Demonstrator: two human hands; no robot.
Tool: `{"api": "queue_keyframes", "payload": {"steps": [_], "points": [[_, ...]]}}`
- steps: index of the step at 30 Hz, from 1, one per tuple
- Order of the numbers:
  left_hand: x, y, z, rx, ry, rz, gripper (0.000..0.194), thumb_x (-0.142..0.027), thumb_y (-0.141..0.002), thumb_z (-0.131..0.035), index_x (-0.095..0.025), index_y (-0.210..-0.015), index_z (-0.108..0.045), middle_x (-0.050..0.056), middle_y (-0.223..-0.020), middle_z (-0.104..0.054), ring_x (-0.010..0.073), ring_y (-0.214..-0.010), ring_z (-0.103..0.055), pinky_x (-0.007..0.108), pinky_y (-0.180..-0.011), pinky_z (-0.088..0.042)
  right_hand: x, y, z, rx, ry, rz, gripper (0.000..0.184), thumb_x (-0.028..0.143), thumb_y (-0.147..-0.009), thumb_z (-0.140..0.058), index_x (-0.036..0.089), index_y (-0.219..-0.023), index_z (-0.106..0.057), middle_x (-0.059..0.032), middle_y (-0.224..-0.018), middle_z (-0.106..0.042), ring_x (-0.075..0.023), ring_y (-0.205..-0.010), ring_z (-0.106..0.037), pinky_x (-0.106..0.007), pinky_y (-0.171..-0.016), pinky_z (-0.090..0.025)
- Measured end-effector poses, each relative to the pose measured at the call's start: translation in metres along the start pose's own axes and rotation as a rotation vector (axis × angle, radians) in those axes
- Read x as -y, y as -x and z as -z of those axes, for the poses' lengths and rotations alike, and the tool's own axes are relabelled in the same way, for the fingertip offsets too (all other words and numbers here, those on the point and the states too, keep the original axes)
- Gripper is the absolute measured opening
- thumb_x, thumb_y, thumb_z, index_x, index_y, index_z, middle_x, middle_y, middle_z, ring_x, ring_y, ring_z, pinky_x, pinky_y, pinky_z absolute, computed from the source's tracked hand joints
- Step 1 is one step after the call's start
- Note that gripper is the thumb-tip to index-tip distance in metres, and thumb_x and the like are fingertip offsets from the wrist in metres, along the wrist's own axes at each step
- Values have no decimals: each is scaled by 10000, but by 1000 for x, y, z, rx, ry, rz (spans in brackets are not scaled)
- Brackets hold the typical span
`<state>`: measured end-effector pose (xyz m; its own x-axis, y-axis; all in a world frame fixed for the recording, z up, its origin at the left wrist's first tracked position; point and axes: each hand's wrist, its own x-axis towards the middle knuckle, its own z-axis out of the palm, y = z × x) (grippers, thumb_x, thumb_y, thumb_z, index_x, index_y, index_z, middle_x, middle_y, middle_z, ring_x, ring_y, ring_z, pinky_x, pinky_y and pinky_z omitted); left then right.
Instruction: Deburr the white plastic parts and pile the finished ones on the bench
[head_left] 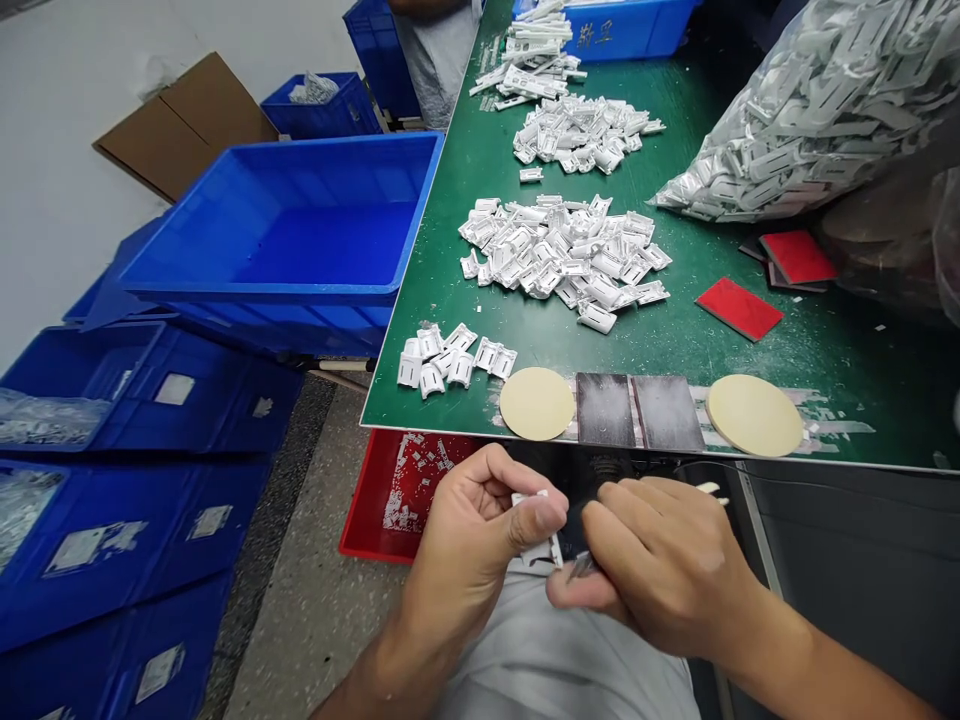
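Left hand (487,520), one: thumb and fingers are pinching a small white part (544,555), which is sitting just above the lap. Right hand (660,560), one: fingers are curling around a tool (582,566), mostly hidden, its metallic end lying close to the part. Handling, as judged: the part is looking light, stiff and smooth, with thin edges seeming the fragile spots; its broad curved sides are offering the best hold. Red tray (367,500), below the worktop (540,335): holding scattered white scraps (420,470). Blue crates (247,420), stacked at left: some are containing bagged pale pieces (45,415). Near edge of worktop: two cream discs (537,403) are lying flat, two dark pads (604,410) resting between them. Small group of parts (450,358): lying just beyond the left disc; a large heap (562,250) is spreading behind. Large blue tub (285,290): standing left of the worktop. Clear bag (840,110), right: bulging with white parts. Farther heap (577,130): lying beyond the large one. Small blue bin (322,115), behind the tub: holding a pale bag (315,90). Blue box (637,30), far end: standing next to long white strips (532,60).
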<state>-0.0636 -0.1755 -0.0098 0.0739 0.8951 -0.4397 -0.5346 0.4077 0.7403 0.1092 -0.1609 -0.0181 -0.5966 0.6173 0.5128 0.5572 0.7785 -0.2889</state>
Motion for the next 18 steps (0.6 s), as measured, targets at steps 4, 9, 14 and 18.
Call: {"api": "queue_keyframes", "payload": {"steps": [4,9,14,18], "points": [[3,1,2,-14,-82,-104,178,-200,-740,-848,-185,-776,-673,-25,-757,-709,51,-676,-607,127,-615,-451,6,1,0,79,-595,-274,510,597,-997,-375,186,-710,-472,48,-596,-410,-85,-522,-331,-272,-514,-237],[1,5,1,114,-74,-56,225,-371,-850,-738,-220,-1016,-725,50,-962,-715,115,-734,-638,212,-651,-497,15,0,-7,219,-1333,-783,371,442,-1007,-470,174,-758,-534,41,-670,-429,-71,-563,-346,-221,-510,-286],[-1,5,-2,145,131,46,189,-361,-827,-759,-174,-809,-740,-1,-699,-563,73,-590,-490,185,-562,-408,18,5,-12,179,-1543,-867,336,449,-986,-509,171,-807,-568,52,-645,-401,-65,-520,-307,-210,-460,-254],[3,5,-10,-45,74,-29,231,-398,-850,-729,-170,-814,-738,-11,-709,-532,71,-629,-456,166,-597,-406,23,3,-9,132,-1162,-737,192,380,-938,-606,196,-885,-607,51,-669,-492,-75,-568,-402,-211,-520,-322]]}}
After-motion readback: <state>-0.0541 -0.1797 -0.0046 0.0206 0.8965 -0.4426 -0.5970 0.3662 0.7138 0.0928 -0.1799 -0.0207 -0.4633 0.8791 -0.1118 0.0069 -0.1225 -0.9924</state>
